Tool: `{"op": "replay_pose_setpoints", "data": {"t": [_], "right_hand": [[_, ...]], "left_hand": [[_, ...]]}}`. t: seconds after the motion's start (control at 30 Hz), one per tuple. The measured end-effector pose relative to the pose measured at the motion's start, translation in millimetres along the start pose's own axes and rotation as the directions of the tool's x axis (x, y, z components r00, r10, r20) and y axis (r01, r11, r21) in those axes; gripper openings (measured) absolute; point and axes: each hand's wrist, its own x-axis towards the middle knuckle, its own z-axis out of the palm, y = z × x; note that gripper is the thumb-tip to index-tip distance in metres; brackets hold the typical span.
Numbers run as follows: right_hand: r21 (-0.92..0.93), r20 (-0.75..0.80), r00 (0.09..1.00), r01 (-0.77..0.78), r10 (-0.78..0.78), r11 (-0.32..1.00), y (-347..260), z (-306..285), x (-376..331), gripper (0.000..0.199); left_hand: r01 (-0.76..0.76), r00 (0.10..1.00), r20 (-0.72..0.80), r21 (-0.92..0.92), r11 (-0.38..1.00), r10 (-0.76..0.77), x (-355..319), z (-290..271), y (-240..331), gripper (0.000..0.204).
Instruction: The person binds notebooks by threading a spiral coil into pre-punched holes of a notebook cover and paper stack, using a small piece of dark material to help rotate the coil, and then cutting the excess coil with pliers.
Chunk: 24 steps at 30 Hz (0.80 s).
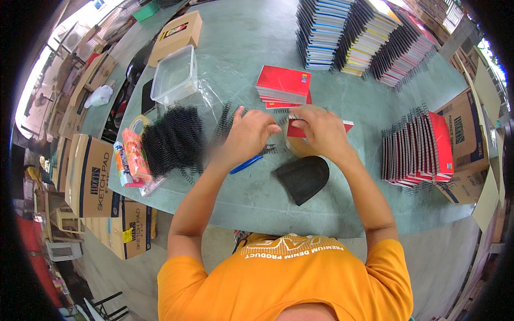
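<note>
My right hand (320, 131) is closed on a small red notebook (295, 131), fingers over its top and the cover showing on both sides. Left of it, my left hand (249, 132) is curled with thumb and fingertips pinched together; whether a thin piece sits in the pinch cannot be made out. Loose black spiral coils (222, 125) lie just beyond that hand, and a big heap of black coils (172, 140) is to its left. A short stack of red notebooks (282, 84) sits ahead of both hands. Below the held notebook, a tan round thing (300, 147) is partly hidden.
A black curved pad (304, 179) and a blue slim tool (246, 164) lie near me. Tall stacks of coil-bound notebooks (321, 35) stand at the far right, with bound red notebooks (440, 142) at right. A clear plastic tub (174, 75) and cardboard box (175, 37) are far left.
</note>
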Motion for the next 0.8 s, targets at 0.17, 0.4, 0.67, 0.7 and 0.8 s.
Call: {"op": "replay_pose_setpoints", "data": {"t": [0.17,0.4,0.67,0.7,0.8], "right_hand": [[0.071,-0.042,0.998,-0.045,0.048,0.996,-2.2,1.4,3.7,0.012],[0.246,0.046,0.995,-0.102,0.094,0.964,6.7,-2.4,4.6,0.018],[0.519,0.172,0.929,-0.369,0.328,0.771,47.6,-41.2,-20.8,0.021],[0.604,0.227,0.895,-0.438,0.384,0.666,54.4,-43.7,-27.5,0.021],[0.822,0.322,0.842,-0.475,0.433,0.314,56.1,-25.1,-50.6,0.021]], "left_hand": [[0.324,0.945,0.115,-0.470,0.821,-0.307,16.0,-14.4,25.6,0.016],[-0.207,0.890,-0.380,0.152,0.966,0.250,9.1,7.8,50.5,0.031],[0.066,0.996,0.080,-0.346,0.936,-0.041,-34.3,28.4,78.7,0.039],[0.044,0.993,-0.097,-0.263,0.964,-0.072,-20.5,4.4,80.3,0.041],[0.065,0.955,-0.277,-0.150,0.987,-0.105,-2.8,-16.6,56.8,0.045]]}}
